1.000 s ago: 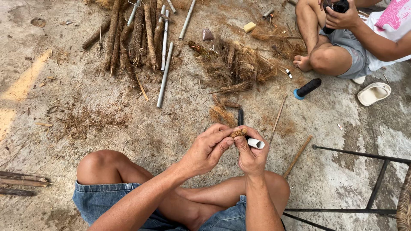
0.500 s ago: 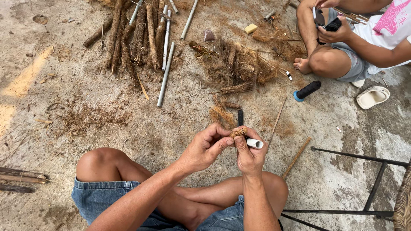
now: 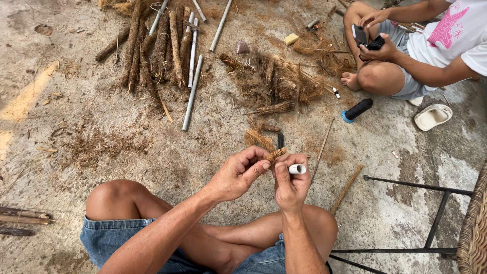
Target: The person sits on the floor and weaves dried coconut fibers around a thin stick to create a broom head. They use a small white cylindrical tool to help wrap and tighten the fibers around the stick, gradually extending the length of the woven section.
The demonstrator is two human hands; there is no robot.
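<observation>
The person sits cross-legged on a rough concrete floor (image 3: 127, 152); both hands meet in front of the knees. The left hand (image 3: 236, 175) pinches the end of a short fibre-wrapped stick (image 3: 275, 153) between thumb and fingertips; the right hand (image 3: 290, 185) is closed around a white tube (image 3: 297, 169), whose open end pokes out to the right between the fingers, while its fingertips also touch the stick. The stick is tilted, its free end pointing up and away, above the floor and just in front of the knees.

As I judge it, the fibre wrapping could slacken or unwind if the pinch shifts, since only fingertips hold it; the stick could also slip and drop into the loose fibre (image 3: 258, 138) lying right below, where it would be hard to pick out; the right hand carries 2 things at once, so the tube may slide from the fist.

For room: bare floor lies open to the left; ahead sit a heap of coconut-like fibre (image 3: 274, 83) and, further left, a pile of wrapped sticks and pale rods (image 3: 162, 50); to the right a dark metal frame (image 3: 431, 213) and a woven basket edge (image 3: 474, 223) stand near the right knee; a second person (image 3: 406, 56) sits well apart at the upper right, with a black handle (image 3: 357, 109) and a pale sandal (image 3: 432, 116) nearby.
</observation>
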